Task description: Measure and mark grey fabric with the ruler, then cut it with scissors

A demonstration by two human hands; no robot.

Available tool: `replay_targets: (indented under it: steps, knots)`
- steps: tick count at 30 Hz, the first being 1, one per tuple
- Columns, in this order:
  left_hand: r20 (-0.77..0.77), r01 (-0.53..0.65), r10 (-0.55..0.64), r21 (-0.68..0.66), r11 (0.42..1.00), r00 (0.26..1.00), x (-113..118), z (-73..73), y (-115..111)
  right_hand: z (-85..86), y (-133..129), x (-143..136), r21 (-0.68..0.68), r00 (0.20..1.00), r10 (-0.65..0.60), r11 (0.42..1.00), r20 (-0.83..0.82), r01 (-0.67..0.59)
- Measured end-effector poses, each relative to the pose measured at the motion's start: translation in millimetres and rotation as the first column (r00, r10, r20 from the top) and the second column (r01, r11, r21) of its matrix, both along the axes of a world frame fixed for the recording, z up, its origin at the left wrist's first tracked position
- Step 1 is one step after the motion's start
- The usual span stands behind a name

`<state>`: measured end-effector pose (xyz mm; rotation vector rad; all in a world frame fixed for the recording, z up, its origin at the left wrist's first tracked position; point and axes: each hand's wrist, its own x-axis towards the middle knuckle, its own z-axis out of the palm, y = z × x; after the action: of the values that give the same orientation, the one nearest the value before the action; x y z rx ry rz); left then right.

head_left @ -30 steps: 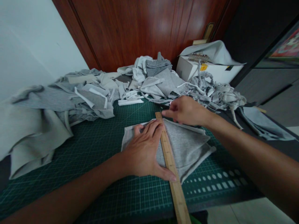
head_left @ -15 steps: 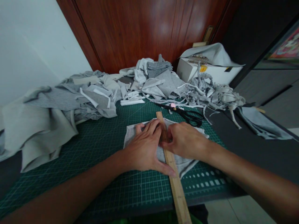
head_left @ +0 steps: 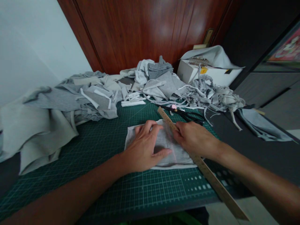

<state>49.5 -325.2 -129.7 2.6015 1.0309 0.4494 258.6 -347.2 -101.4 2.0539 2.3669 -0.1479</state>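
Observation:
A folded piece of light grey fabric (head_left: 164, 143) lies on the green cutting mat (head_left: 112, 184), with a faint pinkish line down its middle. My left hand (head_left: 142, 150) rests on the fabric's left part, fingers spread and thumb stretched to the right. On the right, my right hand (head_left: 197, 137) is closed around a wooden ruler (head_left: 217, 181). The ruler lies slanted across the fabric's right side, and its near end sticks out past the table edge. Whether my right fingers hide anything else, I cannot see.
Black scissors (head_left: 187, 115) and a small pink piece (head_left: 174, 107) lie beyond the fabric. Grey cloth (head_left: 58, 100) is heaped at left and back, with tangled fabric strips (head_left: 211, 90) at back right. A white box (head_left: 211, 73) stands against the door (head_left: 140, 31).
My right hand has moved right and swung the ruler from near upright to a slant, its near end going right. The pinkish line is uncovered. My left thumb has come off the ruler.

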Motion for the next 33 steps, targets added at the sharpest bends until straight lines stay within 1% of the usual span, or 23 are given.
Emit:
replay_targets:
  steps: [3,5,8,11,14,16,18,19,20,21,23,24,25,26,27,29,31,33]
  knots:
    - [-0.039,-0.008,0.010,0.066,0.998,0.999,1,-1.8,-1,-5.6,-1,11,0.059,0.996,0.017,0.998,-0.084,-0.012]
    - [-0.054,-0.012,0.017,0.092,0.996,0.998,2,-2.4,-1,-8.0,-5,16,0.072,0.992,0.006,0.997,-0.128,0.003]
    - [-0.079,-0.041,0.050,0.116,0.992,0.996,3,-0.7,0,-7.0,-17,16,0.012,0.974,-0.028,0.999,-0.223,0.032]
    - [-0.119,-0.111,0.128,0.139,0.984,0.985,4,3.8,3,-2.5,-31,9,-0.096,0.935,-0.051,0.995,-0.352,0.018]
    - [-0.135,-0.173,0.192,0.137,0.975,0.972,6,8.1,7,-1.0,-46,-4,-0.158,0.894,-0.043,0.987,-0.446,-0.032]
    - [-0.135,-0.194,0.210,0.121,0.973,0.968,8,8.5,8,-3.2,-56,-14,-0.146,0.868,0.001,0.986,-0.496,-0.084]
    - [-0.124,-0.195,0.208,0.107,0.975,0.970,10,5.8,8,-6.5,-64,-23,-0.086,0.836,0.061,0.988,-0.546,-0.128]
    - [-0.113,-0.191,0.202,0.103,0.976,0.973,11,3.4,6,-7.6,-66,-26,-0.077,0.811,0.073,0.986,-0.581,-0.144]
    - [-0.104,-0.184,0.194,0.098,0.978,0.975,12,0.6,5,-8.0,-68,-28,-0.103,0.776,0.059,0.982,-0.628,-0.158]
    - [-0.098,-0.176,0.185,0.091,0.980,0.978,13,-2.4,3,-7.3,-68,-28,-0.164,0.732,0.015,0.971,-0.681,-0.172]
    - [-0.106,-0.162,0.169,0.076,0.984,0.980,16,-7.6,-2,-2.8,-64,-22,-0.326,0.632,-0.136,0.925,-0.763,-0.194]
    - [-0.123,-0.150,0.158,0.072,0.986,0.980,17,-9.3,-4,0.7,-59,-16,-0.380,0.586,-0.205,0.905,-0.784,-0.192]
    - [-0.145,-0.130,0.140,0.074,0.989,0.979,17,-10.4,-5,4.4,-53,-9,-0.397,0.554,-0.247,0.903,-0.795,-0.167]
    - [-0.173,-0.096,0.108,0.079,0.992,0.979,17,-10.6,-6,8.1,-45,-1,-0.360,0.521,-0.249,0.925,-0.817,-0.123]
    - [-0.204,-0.045,0.062,0.085,0.995,0.977,16,-10.2,-4,11.3,-36,8,-0.305,0.513,-0.227,0.949,-0.828,-0.073]
    - [-0.262,0.101,-0.075,0.085,0.991,0.962,12,-8.0,3,15.4,-16,23,-0.216,0.539,-0.178,0.976,-0.823,-0.007]
    - [-0.294,0.270,-0.242,0.061,0.961,0.925,7,-5.0,15,16.1,3,33,-0.177,0.539,-0.138,0.984,-0.831,-0.021]
    - [-0.271,0.421,-0.396,0.039,0.906,0.877,2,-2.5,30,14.3,18,33,-0.165,0.541,-0.099,0.984,-0.835,-0.074]
